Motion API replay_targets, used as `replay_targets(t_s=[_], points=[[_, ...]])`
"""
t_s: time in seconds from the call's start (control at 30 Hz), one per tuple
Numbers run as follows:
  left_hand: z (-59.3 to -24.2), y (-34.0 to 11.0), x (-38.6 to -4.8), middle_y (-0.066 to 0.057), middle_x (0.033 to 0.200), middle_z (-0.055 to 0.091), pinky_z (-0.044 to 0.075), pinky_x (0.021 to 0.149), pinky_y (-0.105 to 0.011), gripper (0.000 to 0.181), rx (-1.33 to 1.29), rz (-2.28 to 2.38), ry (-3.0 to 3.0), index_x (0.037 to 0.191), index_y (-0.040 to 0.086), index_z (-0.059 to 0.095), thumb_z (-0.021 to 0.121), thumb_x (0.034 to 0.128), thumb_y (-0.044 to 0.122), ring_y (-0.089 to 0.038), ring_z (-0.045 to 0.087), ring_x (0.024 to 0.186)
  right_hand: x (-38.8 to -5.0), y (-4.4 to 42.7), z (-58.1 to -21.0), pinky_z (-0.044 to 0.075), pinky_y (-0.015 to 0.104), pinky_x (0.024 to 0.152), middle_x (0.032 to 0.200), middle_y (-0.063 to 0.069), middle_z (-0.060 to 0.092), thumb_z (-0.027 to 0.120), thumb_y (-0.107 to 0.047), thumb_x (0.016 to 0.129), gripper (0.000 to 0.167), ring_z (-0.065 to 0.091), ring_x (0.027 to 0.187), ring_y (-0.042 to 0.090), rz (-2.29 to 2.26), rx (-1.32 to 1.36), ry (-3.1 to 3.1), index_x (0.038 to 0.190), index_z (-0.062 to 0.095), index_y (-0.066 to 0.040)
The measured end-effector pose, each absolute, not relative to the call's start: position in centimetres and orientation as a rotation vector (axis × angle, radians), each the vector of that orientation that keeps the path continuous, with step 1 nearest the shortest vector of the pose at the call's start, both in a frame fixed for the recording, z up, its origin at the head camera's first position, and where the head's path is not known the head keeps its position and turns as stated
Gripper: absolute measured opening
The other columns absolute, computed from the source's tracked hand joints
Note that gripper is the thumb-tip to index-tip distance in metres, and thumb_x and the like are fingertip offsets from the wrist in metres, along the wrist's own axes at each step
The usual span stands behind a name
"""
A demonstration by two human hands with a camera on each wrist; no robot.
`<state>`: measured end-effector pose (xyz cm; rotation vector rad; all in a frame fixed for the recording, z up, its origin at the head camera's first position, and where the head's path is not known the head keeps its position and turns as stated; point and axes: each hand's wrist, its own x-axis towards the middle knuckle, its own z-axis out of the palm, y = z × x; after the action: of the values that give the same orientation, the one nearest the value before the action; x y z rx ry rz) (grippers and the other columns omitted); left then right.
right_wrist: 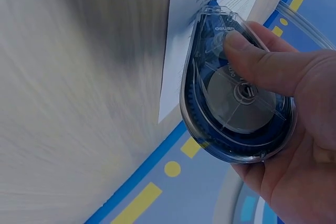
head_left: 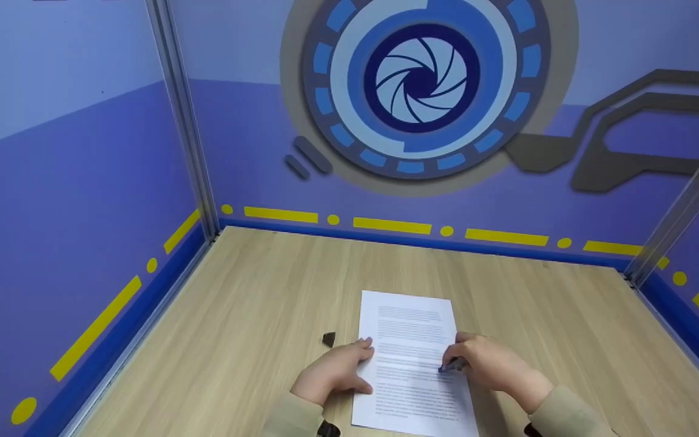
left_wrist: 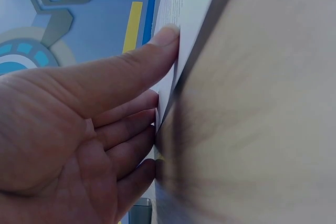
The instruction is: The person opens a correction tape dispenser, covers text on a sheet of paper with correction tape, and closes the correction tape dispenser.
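A white sheet of printed paper [head_left: 410, 328] lies on the wooden table. My right hand [head_left: 495, 364] grips a correction tape [right_wrist: 236, 93] with a clear case and a dark blue inside, thumb on its side. The tape's blue tip [right_wrist: 212, 2] points at the printed lines and seems to meet the paper near its right edge. My left hand [head_left: 337, 369] rests on the paper's left edge, thumb and fingers spread. In the left wrist view its thumb [left_wrist: 165, 36] presses on the sheet and the other fingers reach along the edge.
A small dark piece [head_left: 329, 338] lies on the table just left of the paper; its kind cannot be made out. Blue panel walls [head_left: 252, 133] with metal corner posts [head_left: 182, 115] enclose the table [head_left: 252, 291] at the back and sides.
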<state>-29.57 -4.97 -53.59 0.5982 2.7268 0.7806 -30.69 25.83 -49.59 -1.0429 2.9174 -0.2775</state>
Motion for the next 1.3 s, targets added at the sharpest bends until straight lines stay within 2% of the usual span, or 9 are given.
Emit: replay_targets(t_s=[0.4,0.67,0.9,1.3], points=[[-53.5,-5.0,-29.6,-0.007,0.161,0.047,0.038,0.125,-0.035,0.074,0.591,0.782,2.724,0.145,0.005,0.058,0.089,0.0793,0.019,-0.026,0.043,0.151,-30.6,26.2,-49.5,0.061,0.034,0.072,0.094,-0.002,0.07,0.07,0.013,0.082,0.033,0.064,0.081,0.009,-0.308,-1.041,2.905,0.095,0.08,-0.015],[-53.4,-5.0,-29.5,-0.006,0.161,0.047,0.038,0.125,-0.035,0.074,0.579,0.768,2.724,0.146,0.005,0.057,0.089,0.0798,0.019,-0.025,0.043,0.151,-30.5,26.5,-49.5,0.058,0.03,0.067,0.087,-0.005,0.064,0.072,0.01,0.083,0.03,0.059,0.075,0.005,-0.307,-1.0,2.906,0.094,0.08,-0.016],[-53.6,-4.9,-29.5,-0.006,0.162,0.047,0.037,0.126,-0.036,0.075,0.564,0.784,2.718,0.146,0.005,0.057,0.089,0.0794,0.019,-0.025,0.042,0.152,-30.4,26.7,-49.5,0.057,0.031,0.067,0.086,-0.004,0.064,0.071,0.013,0.08,0.032,0.059,0.074,0.008,-0.322,-1.006,2.904,0.094,0.08,-0.014],[-53.6,-4.9,-29.6,-0.006,0.162,0.047,0.036,0.126,-0.036,0.075,0.56,0.798,2.714,0.146,0.005,0.057,0.089,0.079,0.018,-0.025,0.042,0.152,-30.4,27.0,-49.2,0.057,0.03,0.065,0.085,-0.003,0.065,0.073,0.012,0.082,0.029,0.058,0.074,0.006,-0.296,-1.016,2.911,0.093,0.08,-0.015]])
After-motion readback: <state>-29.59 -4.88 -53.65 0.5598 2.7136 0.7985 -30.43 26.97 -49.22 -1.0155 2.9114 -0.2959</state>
